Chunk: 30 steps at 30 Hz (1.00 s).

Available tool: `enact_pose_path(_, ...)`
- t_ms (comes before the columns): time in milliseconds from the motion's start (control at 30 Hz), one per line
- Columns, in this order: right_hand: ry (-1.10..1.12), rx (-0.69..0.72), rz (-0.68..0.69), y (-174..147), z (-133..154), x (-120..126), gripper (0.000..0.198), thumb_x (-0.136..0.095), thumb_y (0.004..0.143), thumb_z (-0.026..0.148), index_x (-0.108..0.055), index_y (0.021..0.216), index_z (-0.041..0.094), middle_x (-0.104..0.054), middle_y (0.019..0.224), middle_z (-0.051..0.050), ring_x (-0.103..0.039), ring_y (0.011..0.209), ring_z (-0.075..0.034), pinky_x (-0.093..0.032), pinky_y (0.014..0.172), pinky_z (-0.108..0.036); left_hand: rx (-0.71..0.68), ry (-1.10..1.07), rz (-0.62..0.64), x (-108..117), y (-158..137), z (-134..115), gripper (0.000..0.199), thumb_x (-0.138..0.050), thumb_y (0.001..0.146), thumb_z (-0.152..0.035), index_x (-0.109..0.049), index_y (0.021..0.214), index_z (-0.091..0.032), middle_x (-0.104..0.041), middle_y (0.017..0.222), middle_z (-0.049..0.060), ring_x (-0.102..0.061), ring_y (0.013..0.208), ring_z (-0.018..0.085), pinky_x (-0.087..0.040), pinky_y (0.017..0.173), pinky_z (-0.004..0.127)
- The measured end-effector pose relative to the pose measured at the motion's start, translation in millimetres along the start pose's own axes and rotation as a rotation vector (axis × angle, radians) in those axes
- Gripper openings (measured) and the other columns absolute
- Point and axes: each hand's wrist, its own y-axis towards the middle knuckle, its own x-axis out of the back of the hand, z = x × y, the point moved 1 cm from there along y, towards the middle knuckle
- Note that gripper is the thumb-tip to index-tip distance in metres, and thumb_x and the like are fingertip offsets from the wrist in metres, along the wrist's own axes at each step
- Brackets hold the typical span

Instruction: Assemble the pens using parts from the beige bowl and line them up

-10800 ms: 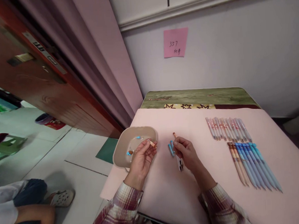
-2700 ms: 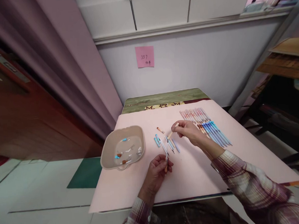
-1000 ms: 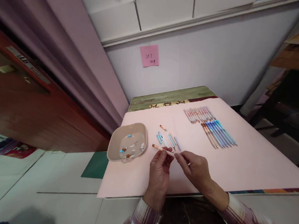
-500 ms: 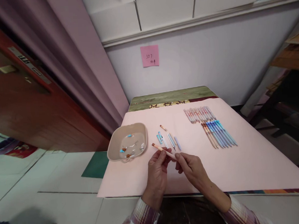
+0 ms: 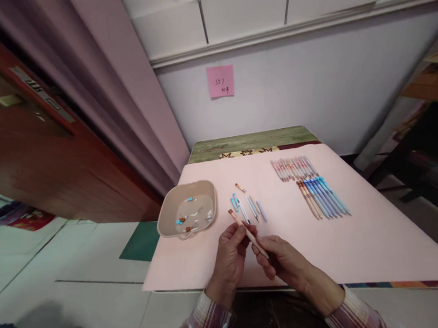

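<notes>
A beige pen (image 5: 251,235) with a brown top end slants between my two hands above the pink-covered table. My left hand (image 5: 230,250) pinches its upper part between thumb and fingers. Around the lower barrel, my right hand (image 5: 280,259) is closed, its fingers curled beneath the pen. Just beyond my hands lie loose pen parts: a white refill (image 5: 244,211), a lilac barrel (image 5: 262,211), light blue pieces (image 5: 234,202) and a short brown-and-orange piece (image 5: 240,188).
A beige basin (image 5: 163,223) with small blue, brown and white parts stands at the left. To the right, a row of brown, blue and lilac pens (image 5: 322,197) lies below a row of clear-wrapped pens (image 5: 294,168). A pink note (image 5: 220,81) is on the wall.
The pen has swung steeper, its lower end now nearer me. My right hand has moved slightly down and turned, with its fingers more underneath the barrel.
</notes>
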Motion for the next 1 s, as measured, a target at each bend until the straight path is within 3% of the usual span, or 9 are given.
enact_pose_path(67,-0.050,0.012,-0.001,1.9,-1.4,0.5,0.049,-0.058,0.078,0.065,-0.062,0.075,0.016,-0.056,0.052,0.002,-0.046,0.039,-0.009,-0.035,0.042,-0.022,0.005,0.017,-0.020,3.0,0.4,1.5,0.022,-0.082,0.066,-0.029,-0.071,0.077,-0.013,-0.070,0.075,0.006,-0.062,0.069,0.014,-0.049,0.068,0.026)
enact_pose_path(167,-0.253,0.208,-0.111,6.3,-1.2,5.1,0.045,-0.067,0.074,0.061,-0.063,0.077,0.016,-0.063,0.066,-0.002,-0.058,0.057,-0.014,-0.044,0.056,-0.025,-0.031,0.081,-0.072,9.0,2.1,5.1,0.020,-0.080,0.067,-0.029,-0.071,0.075,-0.013,-0.070,0.077,0.006,-0.062,0.069,0.014,-0.049,0.069,0.026)
enact_pose_path(267,-0.408,0.354,-0.252,10.9,-2.1,10.7,0.037,-0.076,0.070,0.051,-0.064,0.081,0.018,-0.064,0.072,-0.001,-0.058,0.066,-0.015,-0.045,0.062,-0.027,-0.071,0.146,-0.117,12.6,3.6,9.2,0.019,-0.079,0.068,-0.028,-0.071,0.076,-0.013,-0.069,0.076,0.004,-0.062,0.072,0.014,-0.048,0.076,0.027)
enact_pose_path(433,-0.409,0.312,-0.246,14.2,-3.7,12.9,0.034,-0.071,0.075,0.051,-0.066,0.076,0.017,-0.062,0.065,-0.001,-0.056,0.061,-0.016,-0.045,0.059,-0.028,-0.098,0.331,-0.065,10.4,5.7,0.9,0.021,-0.077,0.070,-0.031,-0.072,0.081,-0.014,-0.067,0.074,0.004,-0.059,0.067,0.014,-0.048,0.069,0.027)
enact_pose_path(533,-0.342,0.274,-0.257,13.1,0.1,14.1,0.035,-0.069,0.077,0.053,-0.067,0.076,0.018,-0.062,0.066,-0.003,-0.057,0.064,-0.017,-0.046,0.061,-0.029,-0.198,0.504,-0.070,16.7,13.3,-31.9,0.025,-0.079,0.065,-0.027,-0.072,0.086,-0.016,-0.069,0.081,0.006,-0.059,0.068,0.015,-0.047,0.066,0.026)
enact_pose_path(667,-0.326,0.249,-0.335,13.5,5.8,19.7,0.036,-0.070,0.076,0.054,-0.070,0.084,0.019,-0.061,0.068,-0.004,-0.058,0.067,-0.019,-0.049,0.064,-0.031,-0.442,0.837,-0.277,50.1,33.5,-109.8,0.014,-0.075,0.066,-0.028,-0.070,0.074,-0.017,-0.067,0.072,0.003,-0.058,0.066,0.015,-0.044,0.065,0.025)
enact_pose_path(733,-0.321,0.242,-0.350,15.3,6.8,22.3,0.037,-0.071,0.075,0.054,-0.071,0.085,0.018,-0.061,0.067,-0.003,-0.057,0.066,-0.019,-0.049,0.065,-0.032,-0.486,1.127,-0.348,72.1,45.1,-148.2,0.011,-0.069,0.070,-0.028,-0.067,0.074,-0.018,-0.065,0.068,0.001,-0.057,0.063,0.016,-0.042,0.062,0.025)
enact_pose_path(833,-0.315,0.228,-0.345,18.2,7.3,24.3,0.037,-0.071,0.074,0.054,-0.071,0.084,0.018,-0.060,0.068,-0.003,-0.056,0.064,-0.018,-0.049,0.063,-0.031,-0.335,1.700,-0.332,99.6,60.4,-181.7,0.004,-0.060,0.072,-0.021,-0.064,0.071,-0.019,-0.063,0.068,0.001,-0.054,0.066,0.016,-0.037,0.062,0.025)
enact_pose_path(1000,-0.314,0.209,-0.344,19.8,10.8,26.2,0.037,-0.071,0.074,0.053,-0.071,0.085,0.017,-0.062,0.069,-0.004,-0.056,0.064,-0.017,-0.048,0.061,-0.028,-0.047,1.844,-0.104,119.2,77.2,-171.2,0.008,-0.067,0.057,-0.013,-0.063,0.059,-0.019,-0.058,0.057,-0.003,-0.051,0.059,0.014,-0.032,0.057,0.023)
